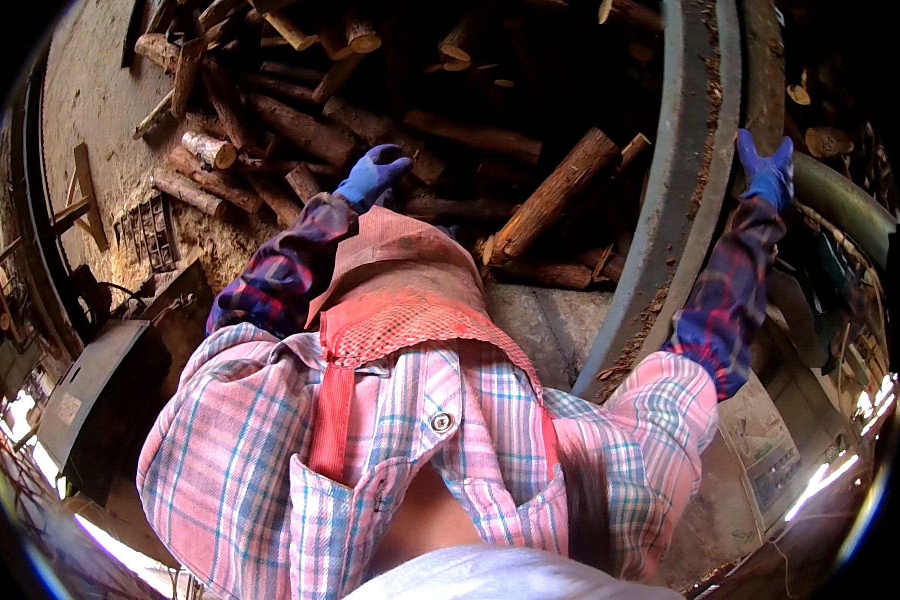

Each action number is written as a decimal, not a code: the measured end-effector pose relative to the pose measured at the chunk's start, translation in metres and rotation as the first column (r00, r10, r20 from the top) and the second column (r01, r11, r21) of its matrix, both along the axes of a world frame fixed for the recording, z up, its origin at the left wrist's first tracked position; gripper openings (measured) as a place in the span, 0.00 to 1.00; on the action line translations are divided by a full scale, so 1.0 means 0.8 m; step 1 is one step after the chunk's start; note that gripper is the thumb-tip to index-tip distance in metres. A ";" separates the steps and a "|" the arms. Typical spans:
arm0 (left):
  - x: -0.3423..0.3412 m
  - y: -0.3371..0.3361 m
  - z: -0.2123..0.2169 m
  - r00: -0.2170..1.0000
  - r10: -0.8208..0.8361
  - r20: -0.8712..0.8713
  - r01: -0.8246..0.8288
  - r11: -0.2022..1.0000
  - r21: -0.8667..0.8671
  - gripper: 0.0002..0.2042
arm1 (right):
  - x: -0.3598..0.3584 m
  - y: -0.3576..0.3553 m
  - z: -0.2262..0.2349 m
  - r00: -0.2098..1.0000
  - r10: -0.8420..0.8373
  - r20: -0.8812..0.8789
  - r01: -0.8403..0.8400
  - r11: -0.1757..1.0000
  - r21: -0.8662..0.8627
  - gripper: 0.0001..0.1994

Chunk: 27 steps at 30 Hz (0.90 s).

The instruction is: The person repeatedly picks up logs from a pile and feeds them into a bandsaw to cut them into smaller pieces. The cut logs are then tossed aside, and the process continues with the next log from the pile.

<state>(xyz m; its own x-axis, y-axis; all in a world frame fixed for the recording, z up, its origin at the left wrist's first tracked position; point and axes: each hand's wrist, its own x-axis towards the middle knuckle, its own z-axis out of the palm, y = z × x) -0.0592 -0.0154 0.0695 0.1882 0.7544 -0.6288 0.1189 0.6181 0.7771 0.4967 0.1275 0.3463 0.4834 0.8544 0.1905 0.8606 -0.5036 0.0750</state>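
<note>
My left hand [372,176], in a blue glove, hangs near the pile of logs at the front of my apron. Its fingers are loosely bent and apart, and I see nothing in them. Far to the right, my right hand [767,172], gloved in blue too, has thumb and fingers spread at the near end of a long brown log-like piece [765,70]. Whether it presses on that end I cannot tell. Between the hands runs a grey metal trough [667,215] with bark crumbs in it. A thick log [555,195] leans beside the trough.
Several loose logs [295,128] lie heaped ahead and to the left. A rounded greenish metal pipe [848,208] is right of my right hand. At the left stands a grey metal box [95,385]. Concrete floor [540,320] shows by the trough.
</note>
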 end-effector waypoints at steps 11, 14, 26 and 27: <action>0.002 -0.051 -0.066 0.993 -0.016 0.113 0.027 0.995 -0.096 0.15 | -0.246 -0.186 -0.364 0.077 -0.270 -0.960 -0.200 0.939 -0.280 0.40; 0.008 -0.084 -0.099 0.987 -0.136 0.085 0.147 0.979 -0.141 0.15 | -0.152 -0.221 -0.622 0.421 -0.462 -0.781 -0.152 0.812 -0.563 0.33; 0.099 -0.135 -0.224 0.973 0.209 0.100 -0.101 0.772 -0.628 0.21 | -0.029 -0.199 -0.860 0.195 -0.283 -0.939 0.032 0.959 -0.282 0.27; 0.100 -0.134 -0.228 0.971 0.204 0.126 -0.082 0.775 -0.627 0.21 | -0.035 -0.209 -0.857 0.194 -0.257 -0.947 -0.009 0.965 -0.263 0.27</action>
